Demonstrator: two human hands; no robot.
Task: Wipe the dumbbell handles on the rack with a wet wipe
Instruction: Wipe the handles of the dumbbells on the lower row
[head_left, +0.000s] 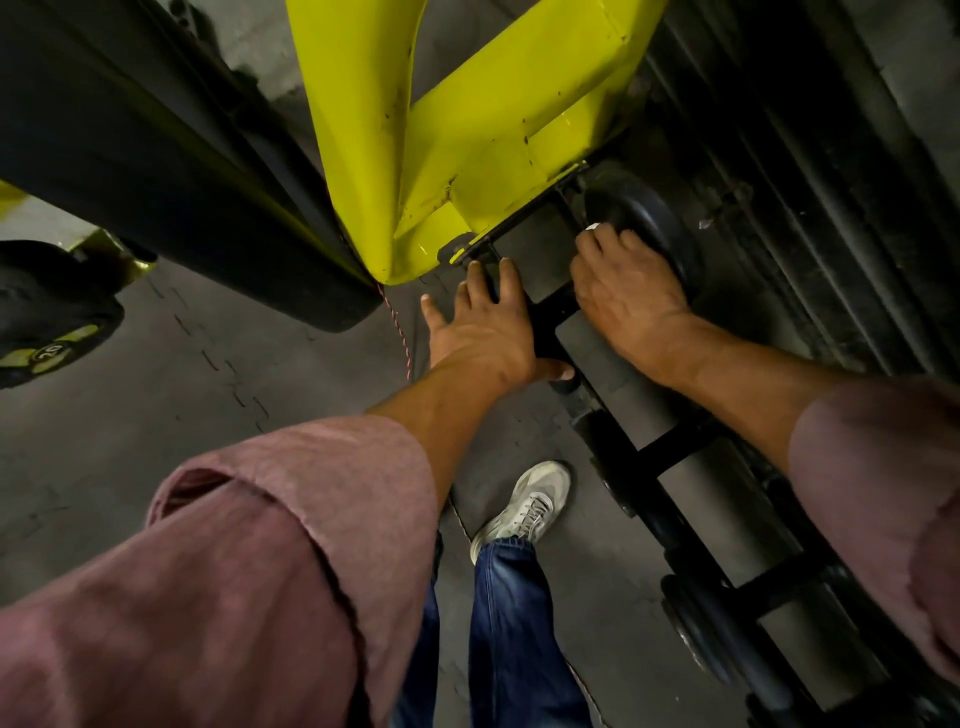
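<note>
Head view: your right hand (628, 296) sits at about two o'clock from the frame's centre, its fingers curled over a small white wet wipe (592, 227), of which only a crumpled corner peeks out past your fingertips. The wipe is pressed against the round, smooth black end of a dumbbell (644, 218) lying on the black metal rack (613, 441). The dumbbell's handle is hidden under your hand, so you cannot tell how much of it the wipe covers.

Your left hand (483, 322) lies just beside the right, at about twelve o'clock from the centre, fingers straight and spread, palm flat on a black crossbar of the rack, gripping nothing. The rack runs from there toward five o'clock, with flat grey trays between dark rails and another black dumbbell end (691, 618) low at four o'clock.

A glossy yellow steel frame (467, 130), scuffed and chipped, fills twelve o'clock. Both of your sleeves (291, 545) are dusty pink woven cloth, pushed up the forearms. Below, at six o'clock, you see blue jeans (514, 623) and a white sneaker (530, 504) on grey interlocking rubber floor (156, 415) tiles.
</note>
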